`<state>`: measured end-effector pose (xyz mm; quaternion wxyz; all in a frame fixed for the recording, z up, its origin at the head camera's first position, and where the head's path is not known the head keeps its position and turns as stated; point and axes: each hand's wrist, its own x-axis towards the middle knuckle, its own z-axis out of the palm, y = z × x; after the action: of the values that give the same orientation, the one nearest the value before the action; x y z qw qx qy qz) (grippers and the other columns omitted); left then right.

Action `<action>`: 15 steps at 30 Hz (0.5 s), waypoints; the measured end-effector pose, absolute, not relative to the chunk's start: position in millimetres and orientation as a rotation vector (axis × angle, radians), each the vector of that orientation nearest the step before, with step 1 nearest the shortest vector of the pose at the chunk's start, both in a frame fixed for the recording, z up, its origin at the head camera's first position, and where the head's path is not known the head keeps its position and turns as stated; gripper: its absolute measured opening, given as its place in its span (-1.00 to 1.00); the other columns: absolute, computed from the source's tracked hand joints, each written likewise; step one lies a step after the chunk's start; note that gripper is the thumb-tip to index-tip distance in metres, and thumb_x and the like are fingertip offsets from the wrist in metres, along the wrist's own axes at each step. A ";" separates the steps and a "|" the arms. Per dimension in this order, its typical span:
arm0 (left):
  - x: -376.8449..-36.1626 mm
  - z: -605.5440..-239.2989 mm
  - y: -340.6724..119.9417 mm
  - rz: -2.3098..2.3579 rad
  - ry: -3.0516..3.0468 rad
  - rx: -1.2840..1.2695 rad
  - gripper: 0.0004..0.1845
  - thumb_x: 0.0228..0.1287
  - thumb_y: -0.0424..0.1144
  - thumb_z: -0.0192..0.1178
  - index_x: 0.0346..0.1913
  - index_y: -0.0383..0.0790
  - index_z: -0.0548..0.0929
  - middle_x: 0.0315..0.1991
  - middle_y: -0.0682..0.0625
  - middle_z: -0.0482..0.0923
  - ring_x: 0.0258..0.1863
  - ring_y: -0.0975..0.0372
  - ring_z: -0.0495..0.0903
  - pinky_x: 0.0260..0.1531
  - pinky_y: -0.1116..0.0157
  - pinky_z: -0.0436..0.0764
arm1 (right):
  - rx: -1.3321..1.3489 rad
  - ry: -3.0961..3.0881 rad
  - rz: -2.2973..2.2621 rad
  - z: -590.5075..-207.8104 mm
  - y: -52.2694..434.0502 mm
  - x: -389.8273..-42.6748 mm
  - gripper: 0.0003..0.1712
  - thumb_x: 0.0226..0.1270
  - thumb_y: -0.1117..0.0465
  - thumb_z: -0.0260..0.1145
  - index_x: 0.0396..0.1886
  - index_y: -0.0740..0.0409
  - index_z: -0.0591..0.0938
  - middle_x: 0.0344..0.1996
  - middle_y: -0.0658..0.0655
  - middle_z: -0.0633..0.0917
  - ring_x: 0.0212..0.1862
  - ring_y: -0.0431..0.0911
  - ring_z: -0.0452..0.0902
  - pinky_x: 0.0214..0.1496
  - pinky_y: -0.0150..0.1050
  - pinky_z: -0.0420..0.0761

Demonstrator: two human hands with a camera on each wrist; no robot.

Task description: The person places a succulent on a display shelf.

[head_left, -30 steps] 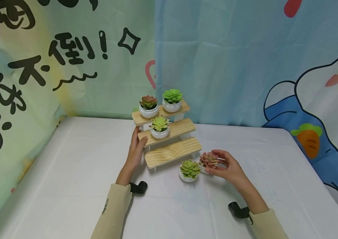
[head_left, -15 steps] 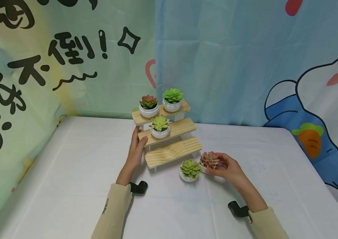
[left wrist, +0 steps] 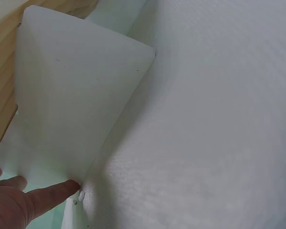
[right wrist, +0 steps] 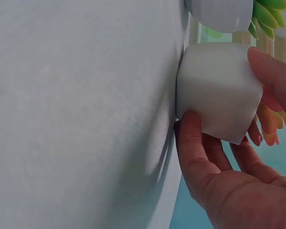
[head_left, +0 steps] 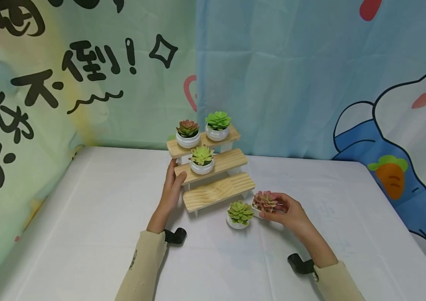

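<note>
A white-covered table (head_left: 85, 234) carried a three-tier wooden stand (head_left: 218, 192) near its back edge. Directly on the cloth, just in front of the stand's right end, sat a green succulent in a white pot (head_left: 239, 214) and, touching it, a pink succulent pot (head_left: 264, 202).

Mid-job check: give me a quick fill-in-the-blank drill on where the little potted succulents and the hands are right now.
1. The right hand holds the ____-leaved potted succulent.
2. The left hand rests against the wooden stand at its ____ step.
3. The top step carries ____ pots.
4. The green succulent beside the right hand sits on the ____, not on the stand.

Missing words: pink; middle; two; table
</note>
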<state>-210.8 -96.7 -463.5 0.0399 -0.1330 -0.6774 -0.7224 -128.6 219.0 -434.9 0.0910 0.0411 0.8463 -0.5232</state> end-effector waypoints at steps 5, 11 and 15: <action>-210.9 -463.4 -96.8 -2.206 -2.071 -0.421 -0.30 0.50 -0.27 -0.16 0.55 -0.31 -0.19 0.35 -0.41 0.02 0.38 -0.10 0.10 0.35 -0.04 0.10 | 0.147 2.512 -1.551 -432.3 220.3 -126.2 -0.20 0.20 0.23 0.45 0.36 0.38 0.30 0.21 0.35 0.45 0.18 0.11 0.42 -0.13 -0.45 0.52; -210.5 -461.9 -97.1 -2.188 -2.065 -0.420 -0.30 0.48 -0.27 -0.16 0.54 -0.35 -0.17 0.34 -0.40 0.04 0.36 -0.11 0.15 0.34 -0.03 0.14 | 0.171 2.521 -1.530 -426.2 221.8 -123.4 -0.17 0.20 0.18 0.45 0.37 0.38 0.28 0.24 0.37 0.42 0.21 0.16 0.38 -0.12 -0.43 0.52; -210.2 -461.7 -96.0 -2.200 -2.049 -0.434 -0.30 0.47 -0.27 -0.16 0.54 -0.35 -0.17 0.31 -0.43 0.05 0.32 -0.12 0.18 0.31 -0.04 0.16 | 0.214 2.525 -1.500 -423.5 224.0 -120.6 -0.14 0.20 0.14 0.46 0.37 0.37 0.27 0.26 0.37 0.40 0.22 0.15 0.36 -0.11 -0.43 0.51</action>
<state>-210.2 -96.0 -461.7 0.0517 -0.1427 -0.6736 -0.7233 -120.6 224.0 -423.5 0.0981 0.0724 0.8533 -0.5069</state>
